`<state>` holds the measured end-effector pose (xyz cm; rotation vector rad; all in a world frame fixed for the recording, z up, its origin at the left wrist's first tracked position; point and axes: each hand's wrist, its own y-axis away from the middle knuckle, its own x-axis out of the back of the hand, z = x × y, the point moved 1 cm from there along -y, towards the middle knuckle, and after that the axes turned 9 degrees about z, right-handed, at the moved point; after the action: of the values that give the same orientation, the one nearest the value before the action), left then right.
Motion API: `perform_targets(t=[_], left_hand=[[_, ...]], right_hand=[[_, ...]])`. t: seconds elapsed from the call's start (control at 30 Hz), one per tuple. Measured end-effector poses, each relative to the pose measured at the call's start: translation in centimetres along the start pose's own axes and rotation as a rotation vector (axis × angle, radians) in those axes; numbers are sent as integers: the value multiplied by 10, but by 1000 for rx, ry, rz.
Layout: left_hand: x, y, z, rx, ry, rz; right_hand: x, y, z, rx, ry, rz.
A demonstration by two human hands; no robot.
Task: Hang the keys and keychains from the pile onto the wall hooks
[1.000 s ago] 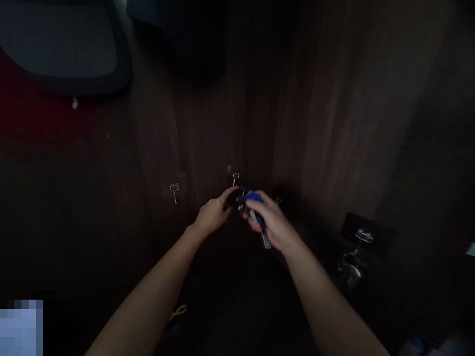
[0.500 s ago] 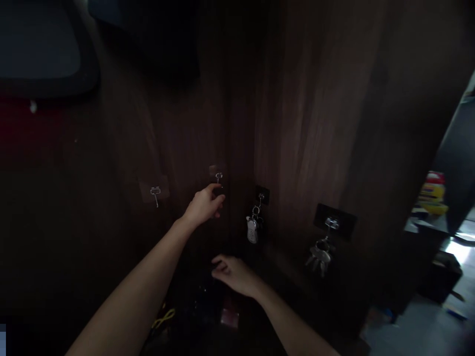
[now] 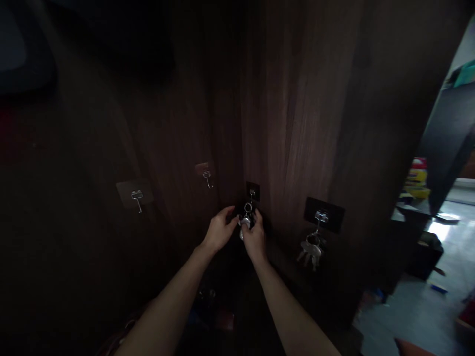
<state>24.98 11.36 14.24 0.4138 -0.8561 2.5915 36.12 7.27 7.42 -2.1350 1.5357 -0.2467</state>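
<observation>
A silvery bear-shaped keychain (image 3: 245,223) hangs by its ring from a small hook (image 3: 253,193) near the corner of the dark wood panels. My right hand (image 3: 256,240) is closed around it, the thumb across its front. Just left of it, my left hand (image 3: 219,231) has thumb and index apart, the fingertips close to the keychain; whether they touch it I cannot tell. A bunch of keys (image 3: 310,251) hangs from another hook (image 3: 321,216) to the right. On the left panel, two bare hooks (image 3: 208,178) stick out from clear adhesive pads.
Dark wood panels (image 3: 297,123) meet in a corner ahead. A dark rounded object (image 3: 40,64) hangs at upper left. Dim items, one reddish (image 3: 224,320), lie below my hands. Past the panel's right edge show a yellow-and-red package (image 3: 417,175) and the pale floor (image 3: 415,316).
My left hand has come away from the bare hook, down and right to the keychain. My right hand has risen and taken hold of the keychain. The view has shifted right.
</observation>
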Motion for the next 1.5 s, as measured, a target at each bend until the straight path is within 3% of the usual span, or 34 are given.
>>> perform_targets(t=[0.07,0.2,0.3,0.4,0.57,0.73,0.93,1.07,1.17,1.33,1.5], left_hand=[[-22,-7,-7,140,80,-19],[-56,-23,-14,210,150,-64],[-69,-29,-15,255,210,-107],[-73,-31,-14,289,268,-181],[-59,-32,-6,307,284,-265],[-31,-44,8,266,121,-336],[-23,-59,29,150,-228,-268],[-22,-72,51,22,-429,-152],[-11,-74,59,-24,-542,-173],[7,-34,26,64,-712,-426],[5,21,-24,116,-782,-501]], right_hand=[[-5,-5,9,-112,-94,-9],[3,-15,19,-217,-260,-43],[20,-20,15,-203,-285,-82],[38,-25,5,-110,-162,-136],[49,-34,-17,66,176,-196],[30,-40,-28,234,96,-228],[10,-45,-10,-65,-44,-315],[12,-45,-4,-59,-56,-305],[15,-44,-5,-78,-68,-300],[16,-41,-9,-70,-155,-222],[13,-36,-18,-64,-190,-192]])
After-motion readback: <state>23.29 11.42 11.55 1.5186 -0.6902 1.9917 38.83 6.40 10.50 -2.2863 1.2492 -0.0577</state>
